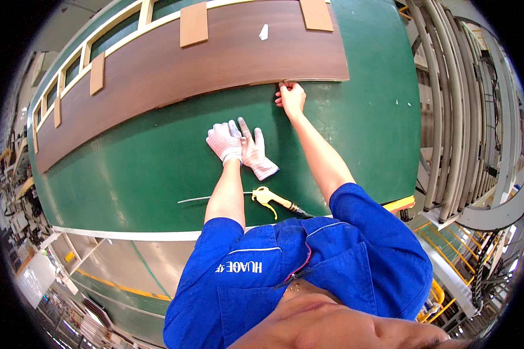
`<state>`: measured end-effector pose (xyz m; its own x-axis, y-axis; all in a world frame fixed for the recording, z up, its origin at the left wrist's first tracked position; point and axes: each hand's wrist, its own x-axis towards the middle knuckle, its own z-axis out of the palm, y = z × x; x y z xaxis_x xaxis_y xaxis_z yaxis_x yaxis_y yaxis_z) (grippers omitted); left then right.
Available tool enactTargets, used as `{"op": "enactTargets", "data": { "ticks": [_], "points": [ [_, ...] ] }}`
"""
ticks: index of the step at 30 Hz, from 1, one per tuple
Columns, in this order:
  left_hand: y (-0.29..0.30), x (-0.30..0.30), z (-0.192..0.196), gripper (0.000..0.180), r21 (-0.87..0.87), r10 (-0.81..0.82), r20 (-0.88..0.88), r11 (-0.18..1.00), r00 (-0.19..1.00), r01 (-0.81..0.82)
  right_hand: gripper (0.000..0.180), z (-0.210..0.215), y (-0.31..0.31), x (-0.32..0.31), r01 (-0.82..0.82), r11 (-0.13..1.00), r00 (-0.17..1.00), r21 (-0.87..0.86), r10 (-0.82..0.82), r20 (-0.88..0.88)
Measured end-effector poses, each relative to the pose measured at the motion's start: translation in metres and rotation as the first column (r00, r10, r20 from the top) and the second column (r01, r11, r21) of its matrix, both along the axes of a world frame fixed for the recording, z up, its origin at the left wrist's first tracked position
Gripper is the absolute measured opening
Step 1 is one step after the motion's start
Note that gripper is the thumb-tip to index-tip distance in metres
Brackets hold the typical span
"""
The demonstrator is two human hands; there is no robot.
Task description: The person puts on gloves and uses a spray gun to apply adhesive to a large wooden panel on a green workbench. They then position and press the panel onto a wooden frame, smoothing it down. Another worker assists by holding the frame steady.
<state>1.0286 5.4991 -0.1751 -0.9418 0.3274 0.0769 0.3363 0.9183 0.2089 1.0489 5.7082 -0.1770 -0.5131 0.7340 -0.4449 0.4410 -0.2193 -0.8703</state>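
Observation:
A long dark brown wood panel point(215, 64) lies across the far side of a green work table point(157, 168). My bare right hand point(291, 98) reaches forward and its fingers pinch the panel's near edge. My left hand point(225, 141), in a white striped glove, rests flat on the green surface. A second loose glove point(256, 154) lies right beside it, touching it. A yellow air blow gun point(269, 198) with a thin metal nozzle lies near the table's front edge, between my forearms.
Several light cardboard pieces point(193, 24) lie on the panel, with a small white scrap point(264, 32). Grey pipes and conveyor frames point(448, 116) run along the right. Shelves and clutter stand on the left point(23, 221).

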Motion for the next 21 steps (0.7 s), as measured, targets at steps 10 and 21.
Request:
{"op": "enactTargets", "data": {
  "ticks": [10, 21],
  "points": [
    [0.001, 0.002, -0.003, 0.031, -0.018, -0.001, -0.051, 1.0, 0.999, 0.0, 0.016, -0.011, 0.005, -0.007, 0.135, 0.955, 0.979, -0.262, -0.169, -0.113],
    [0.004, 0.003, 0.0, 0.032, -0.019, 0.035, -0.001, 0.999, 0.999, -0.035, 0.014, -0.002, -0.001, -0.009, 0.268, 0.953, 0.959, -0.143, -0.278, -0.059]
  ]
}}
